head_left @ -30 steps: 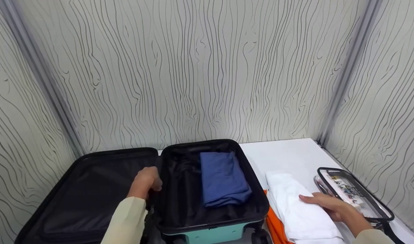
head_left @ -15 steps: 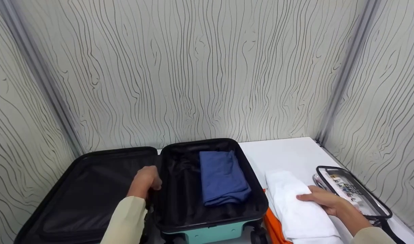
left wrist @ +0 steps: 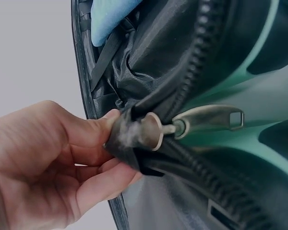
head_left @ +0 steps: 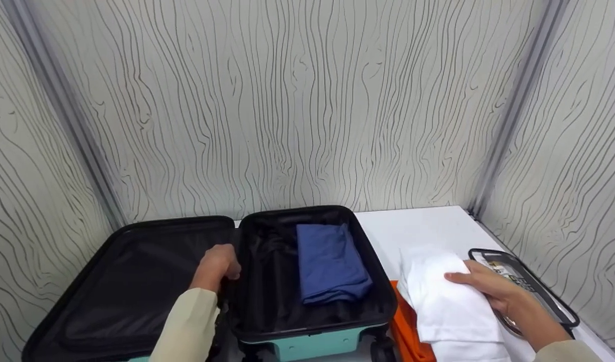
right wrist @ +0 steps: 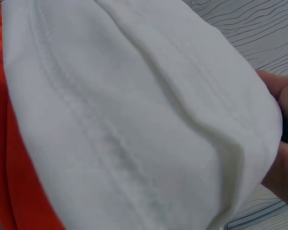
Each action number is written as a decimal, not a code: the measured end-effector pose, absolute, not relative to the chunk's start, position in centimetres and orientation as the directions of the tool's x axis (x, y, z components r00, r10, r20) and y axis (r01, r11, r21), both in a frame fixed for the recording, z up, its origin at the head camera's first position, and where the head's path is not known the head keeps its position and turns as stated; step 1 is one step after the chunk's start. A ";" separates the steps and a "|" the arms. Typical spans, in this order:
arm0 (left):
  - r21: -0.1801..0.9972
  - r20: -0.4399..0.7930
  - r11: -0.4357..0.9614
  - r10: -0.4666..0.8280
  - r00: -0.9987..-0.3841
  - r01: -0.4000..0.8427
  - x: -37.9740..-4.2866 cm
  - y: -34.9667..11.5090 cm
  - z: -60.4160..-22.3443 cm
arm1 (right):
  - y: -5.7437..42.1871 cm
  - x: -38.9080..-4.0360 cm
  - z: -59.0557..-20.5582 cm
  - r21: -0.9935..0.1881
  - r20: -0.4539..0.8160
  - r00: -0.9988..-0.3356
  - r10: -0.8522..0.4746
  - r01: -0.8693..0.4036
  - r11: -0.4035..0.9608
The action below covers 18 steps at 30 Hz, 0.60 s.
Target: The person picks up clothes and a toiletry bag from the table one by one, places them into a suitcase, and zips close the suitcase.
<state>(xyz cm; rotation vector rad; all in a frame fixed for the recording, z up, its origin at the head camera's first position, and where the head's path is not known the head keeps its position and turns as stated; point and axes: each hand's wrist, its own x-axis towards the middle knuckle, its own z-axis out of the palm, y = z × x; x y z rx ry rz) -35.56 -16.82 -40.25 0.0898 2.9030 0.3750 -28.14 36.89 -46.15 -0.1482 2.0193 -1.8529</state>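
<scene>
A teal suitcase with black lining lies spread in two halves. At the hinge between them is my left hand; in the left wrist view its thumb and fingers pinch the black fabric end of the zipper, beside the metal zipper pull. A folded blue garment rests in the right half. My right hand grips the edge of a folded white garment, thumb on top. That garment partly covers an orange garment. The fingers under the white cloth are hidden.
Behind my right hand lies a clear pouch with black edging and small items inside, partly hidden by the arm. A white table carries everything. Patterned wall panels enclose the back and both sides.
My right hand has lifted the near-right edge of the white garment somewhat, and more of the pouch is now covered by the hand and arm. The left hand stays put.
</scene>
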 end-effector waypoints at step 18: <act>0.270 -0.203 0.962 0.096 -0.975 0.039 -35.9 -17.0 -40.4 | 36.0 -28.5 -43.2 -0.986 -0.157 -0.929 -0.336 0.132 0.097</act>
